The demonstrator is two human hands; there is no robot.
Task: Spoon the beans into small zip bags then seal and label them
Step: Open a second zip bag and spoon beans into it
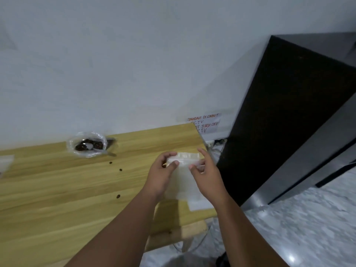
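A small clear zip bag [185, 170] is held above the right end of the wooden table [57, 199]. My left hand [163, 174] pinches its top left corner and my right hand [206, 174] pinches its top right edge. The bag looks empty. At the back of the table stands an open clear plastic bag of dark beans [87, 144] with a spoon [100, 149] resting in it. Three loose beans [120, 169] lie on the wood between that bag and my hands.
More clear zip bags [200, 202] lie flat under my hands at the table's right edge, another [5, 162] at the far left. A dark cabinet [289, 112] stands right of the table. A handwritten note [204, 123] hangs on the white wall.
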